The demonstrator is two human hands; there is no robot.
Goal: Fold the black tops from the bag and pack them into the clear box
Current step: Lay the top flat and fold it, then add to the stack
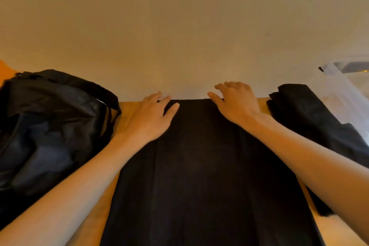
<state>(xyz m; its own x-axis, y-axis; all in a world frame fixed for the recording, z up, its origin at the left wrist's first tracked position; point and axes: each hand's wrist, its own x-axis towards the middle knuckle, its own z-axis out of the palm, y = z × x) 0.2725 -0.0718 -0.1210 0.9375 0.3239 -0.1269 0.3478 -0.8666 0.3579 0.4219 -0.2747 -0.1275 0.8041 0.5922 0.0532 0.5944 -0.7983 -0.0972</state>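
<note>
A black top (203,166) lies flat as a long strip down the middle of the wooden table (127,108), its far edge at the wall. My left hand (151,116) rests flat on the top's far left corner, fingers spread and straight. On the far right corner lies my right hand (235,102), fingers relaxed, the fingertips reaching past the cloth's edge. A black bag (50,130) sits open at the left. Another black top (311,122) lies bunched at the right. The clear box (351,78) shows at the far right edge, partly cut off.
A plain pale wall (179,26) rises directly behind the table's far edge. Bare wood (93,215) shows in narrow bands between the bag and the flat top, and at the lower right corner.
</note>
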